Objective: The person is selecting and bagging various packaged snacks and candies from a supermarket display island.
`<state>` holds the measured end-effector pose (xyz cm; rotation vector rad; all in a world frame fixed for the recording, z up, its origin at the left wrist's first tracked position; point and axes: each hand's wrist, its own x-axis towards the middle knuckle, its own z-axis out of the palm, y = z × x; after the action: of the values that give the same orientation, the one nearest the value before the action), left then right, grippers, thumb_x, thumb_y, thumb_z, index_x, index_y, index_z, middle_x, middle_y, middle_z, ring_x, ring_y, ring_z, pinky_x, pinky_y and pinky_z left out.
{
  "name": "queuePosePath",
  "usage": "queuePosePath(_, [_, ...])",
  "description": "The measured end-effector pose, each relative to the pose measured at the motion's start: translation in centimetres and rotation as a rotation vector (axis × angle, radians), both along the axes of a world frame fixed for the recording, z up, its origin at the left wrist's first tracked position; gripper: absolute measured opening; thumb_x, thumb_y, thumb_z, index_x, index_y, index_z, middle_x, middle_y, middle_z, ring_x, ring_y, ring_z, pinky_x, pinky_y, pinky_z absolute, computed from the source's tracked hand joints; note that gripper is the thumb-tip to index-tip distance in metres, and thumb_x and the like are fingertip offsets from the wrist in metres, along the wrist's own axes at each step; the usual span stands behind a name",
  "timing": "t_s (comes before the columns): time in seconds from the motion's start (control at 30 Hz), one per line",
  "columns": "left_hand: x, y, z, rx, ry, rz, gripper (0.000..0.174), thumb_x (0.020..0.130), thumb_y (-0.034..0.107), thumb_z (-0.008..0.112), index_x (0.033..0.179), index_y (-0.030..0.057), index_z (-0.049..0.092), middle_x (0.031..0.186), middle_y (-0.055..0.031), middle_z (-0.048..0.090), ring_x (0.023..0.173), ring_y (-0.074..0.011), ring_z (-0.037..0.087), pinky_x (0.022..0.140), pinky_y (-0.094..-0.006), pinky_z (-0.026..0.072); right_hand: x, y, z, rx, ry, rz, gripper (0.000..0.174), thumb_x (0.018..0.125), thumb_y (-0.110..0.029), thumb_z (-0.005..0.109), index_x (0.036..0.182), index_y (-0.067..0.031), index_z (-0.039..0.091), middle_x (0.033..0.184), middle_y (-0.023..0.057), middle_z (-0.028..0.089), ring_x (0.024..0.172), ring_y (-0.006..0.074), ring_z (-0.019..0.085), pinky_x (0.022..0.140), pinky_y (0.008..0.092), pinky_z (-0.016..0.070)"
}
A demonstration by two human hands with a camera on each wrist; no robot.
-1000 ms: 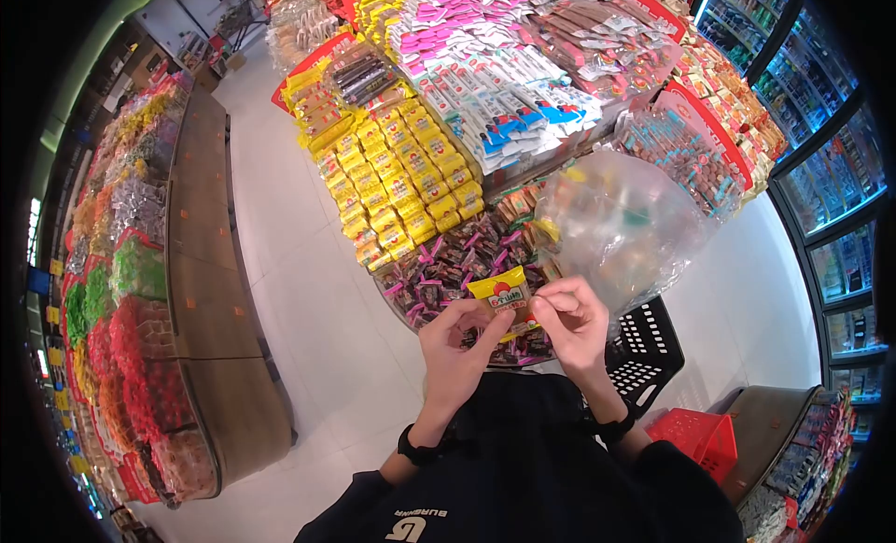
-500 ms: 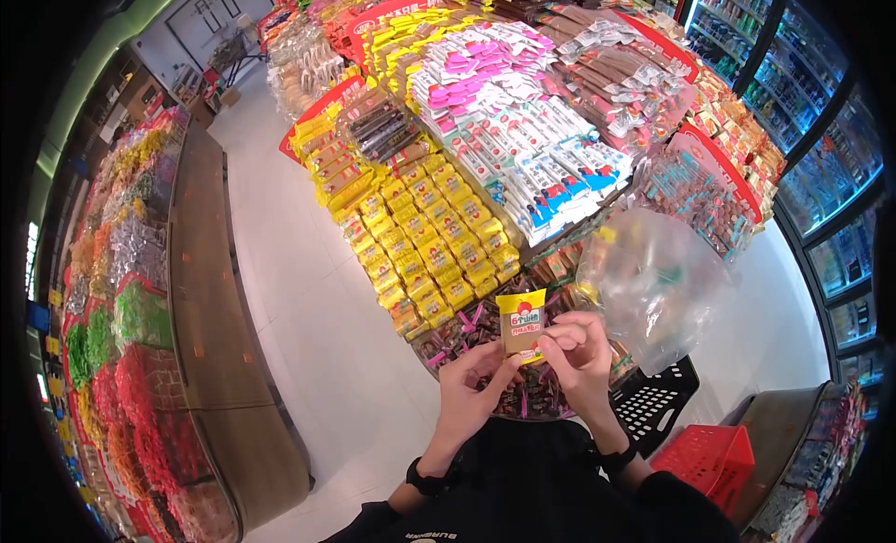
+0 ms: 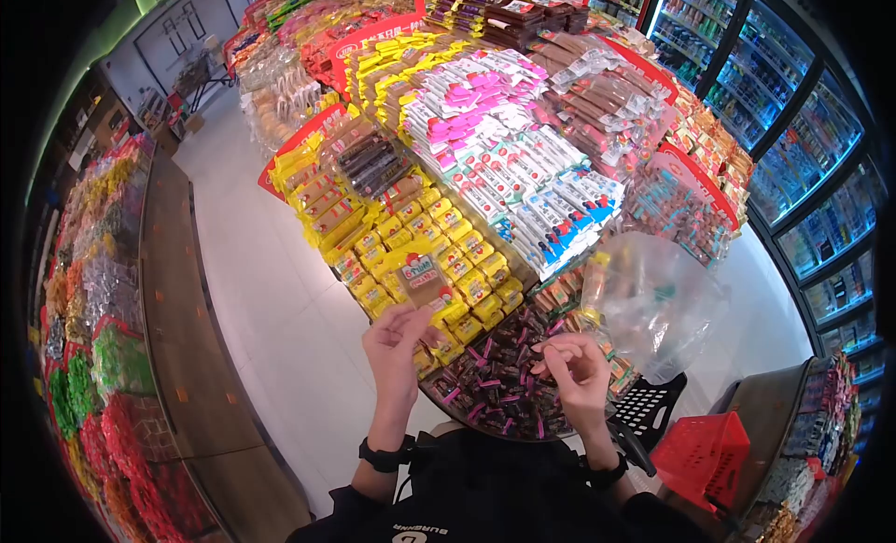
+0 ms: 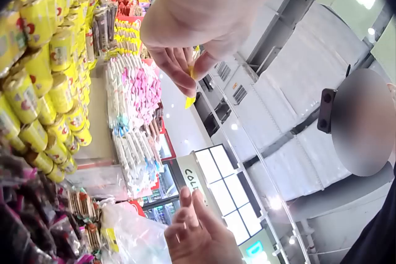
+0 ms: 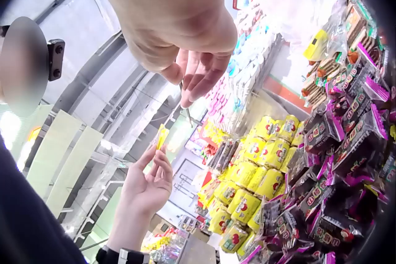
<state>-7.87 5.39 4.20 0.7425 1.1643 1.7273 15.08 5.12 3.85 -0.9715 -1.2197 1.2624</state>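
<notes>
My left hand point(image 3: 394, 347) pinches a yellow-and-brown snack packet point(image 3: 423, 276) between thumb and fingers, its printed face turned up in the head view. That packet overlaps the rows of small yellow packs point(image 3: 457, 258) behind it. Edge-on, it is a narrow yellow sliver point(image 4: 190, 100) in the left wrist view. Apart from it, my right hand point(image 3: 581, 370) is over the dark wrapped candies point(image 3: 499, 380) with pink ends. Thumb and fingers meet there, and a thin strip point(image 5: 189, 114) shows at their tips; what it comes from is unclear.
Long white and pink-wrapped sticks point(image 3: 499, 169) fill the stand beyond. A clear plastic bag point(image 3: 658, 305) lies at the right, above a black basket point(image 3: 651, 405). Near it is a red basket point(image 3: 702, 454). Another candy counter point(image 3: 191, 338) runs along the aisle at the left.
Both hands held the packet before; now the left alone has it, moved left and away over the yellow packs. My right hand has let go of the packet and stands apart.
</notes>
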Motion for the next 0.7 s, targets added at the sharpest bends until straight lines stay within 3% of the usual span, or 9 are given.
queuePosePath(0.2, [-7.3,6.3,2.3,-0.004,0.016,-0.014,0.022,0.092,0.012,0.063,0.107,-0.0036,0.064,0.088,-0.0079,0.068,0.071,-0.0144,0.066,0.06,-0.0215,0.0468,0.8,-0.1,-0.3,0.041,-0.024,-0.243,0.008,0.094,-0.003,0.058,0.101,-0.0002,0.055,0.095,0.0109,0.068,0.071,0.0121,0.065,0.064,0.0229,0.0506])
queuePosePath(0.37, [-15.2,17.5,6.4,0.082,-0.045,-0.099,0.027,0.093,0.017,0.062,0.111,-0.0038,0.059,0.099,-0.0103,0.068,0.081,-0.0134,0.068,0.064,-0.0172,0.0531,2.3,-1.1,-0.2,0.008,-0.048,-0.443,0.007,0.094,-0.003,0.058,0.1,-0.0004,0.055,0.093,0.0093,0.068,0.069,0.0106,0.062,0.063,0.0223,0.0477])
queuePosePath(0.43, [-16.6,22.2,7.7,0.12,-0.019,-0.107,0.026,0.092,0.015,0.063,0.11,-0.0041,0.059,0.102,-0.0153,0.068,0.088,-0.0171,0.068,0.066,-0.0176,0.0552,2.7,-1.7,-0.2,0.021,-0.056,-0.511,0.006,0.094,-0.003,0.058,0.099,-0.0004,0.054,0.093,0.0091,0.068,0.068,0.0103,0.061,0.063,0.0221,0.0474])
queuePosePath(0.5, [-19.5,28.9,7.1,-0.021,0.007,-0.107,0.024,0.092,0.013,0.062,0.108,-0.0056,0.059,0.104,-0.0181,0.067,0.089,-0.0199,0.069,0.069,-0.0178,0.0569,3.2,-2.2,-0.2,0.051,-0.072,-0.57,0.006,0.094,-0.002,0.058,0.099,-0.0004,0.054,0.093,0.0092,0.067,0.067,0.0102,0.061,0.063,0.0219,0.0472])
queuePosePath(0.6, [-20.2,35.8,7.2,-0.042,-0.077,-0.207,0.025,0.093,0.01,0.061,0.109,-0.0087,0.058,0.105,-0.0191,0.067,0.088,-0.0226,0.07,0.071,-0.0198,0.0587,3.8,-3.1,-0.7,0.07,-0.113,-0.626,0.007,0.095,-0.002,0.056,0.101,-0.0006,0.054,0.093,0.0102,0.067,0.067,0.0109,0.062,0.062,0.0222,0.0472])
queuePosePath(0.7, [-19.6,40.7,7.7,-0.056,-0.003,-0.196,0.03,0.089,0.001,0.062,0.113,-0.0151,0.052,0.104,-0.0219,0.066,0.081,-0.0287,0.07,0.067,-0.0275,0.0625,4.0,-3.8,-0.8,0.071,-0.141,-0.673,0.007,0.095,-0.002,0.056,0.101,-0.0003,0.054,0.095,0.0109,0.067,0.068,0.0113,0.062,0.062,0.0224,0.0469])
